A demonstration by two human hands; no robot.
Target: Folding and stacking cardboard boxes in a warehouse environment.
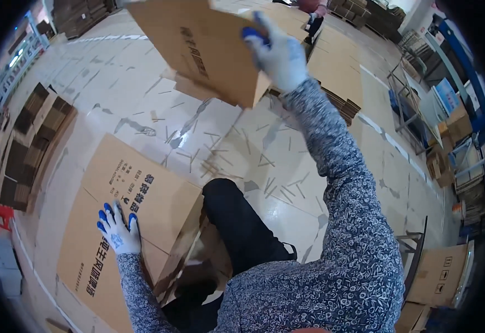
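Note:
My left hand (119,228), in a white glove with blue fingertips, lies flat with its fingers spread on a flattened cardboard box (115,177) at the lower left. Dark print marks that brown box. Raised far out in front, my right hand (281,58), gloved alike and slightly blurred, is closed at the right edge of another printed flattened cardboard box (198,53). This second box stands tilted above the floor, and part of it runs out of the top of the view.
Thin cardboard strips (228,161) litter the pale floor ahead. Stacked flat cardboard (334,66) lies beyond my right hand, with another person (315,6) behind it. A cardboard stack (31,147) stands at left. Metal racks (415,105) and boxes (437,275) line the right.

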